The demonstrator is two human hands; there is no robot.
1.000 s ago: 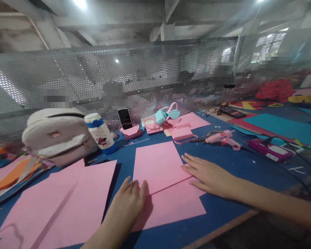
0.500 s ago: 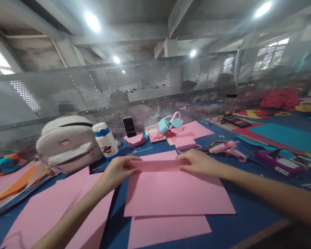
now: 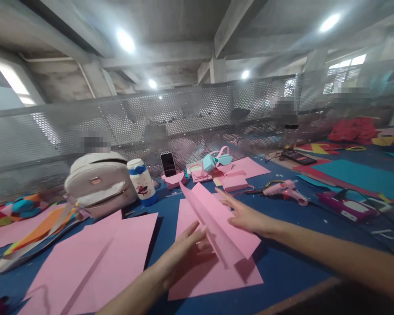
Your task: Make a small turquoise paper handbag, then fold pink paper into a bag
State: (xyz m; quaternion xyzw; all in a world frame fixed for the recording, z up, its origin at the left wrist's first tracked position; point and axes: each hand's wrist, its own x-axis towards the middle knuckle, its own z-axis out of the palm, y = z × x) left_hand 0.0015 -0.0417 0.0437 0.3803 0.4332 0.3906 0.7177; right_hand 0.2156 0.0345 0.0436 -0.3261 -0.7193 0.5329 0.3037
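Note:
A pink paper sheet (image 3: 231, 223) with a long crease stands tilted, part of it raised as a narrow flap. It hangs partly above another flat pink sheet (image 3: 184, 282). My left hand (image 3: 190, 249) is at the flap's near left side, fingers loosely bent and apart, the thumb by the paper; some fingertips are partly hidden. At the right edge of the creased sheet is my right hand (image 3: 246, 216), its fingers stretched and spread, thumb touching or close to the paper.
More pink sheets (image 3: 95, 258) lie on the left of the blue table. Behind them stand a pale backpack (image 3: 98, 186), a bottle (image 3: 142, 183) and a phone (image 3: 168, 164). A pink glue gun (image 3: 284, 190) and a purple device (image 3: 346, 205) lie to the right. Pink paper pieces (image 3: 234, 181) are at the back.
The creased sheet has been turned from lying square to a slanted, partly raised position. My left hand moved down and nearer; both hands went from gripping the fold to spread fingers.

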